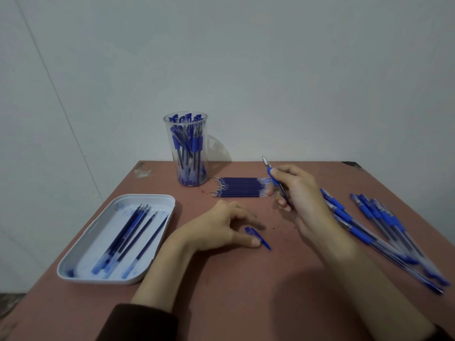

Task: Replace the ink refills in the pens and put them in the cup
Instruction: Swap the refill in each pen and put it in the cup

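Holding a pen (270,173) in my right grip (295,190), left grip (221,227) loose; cup (186,148) has many, other pens (369,217) wait.

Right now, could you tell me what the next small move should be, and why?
Probably pinch the blue cap with the left hand and bring it to the pen: the right hand grips that pen with its tip bare, and the cap lies by the left thumb.
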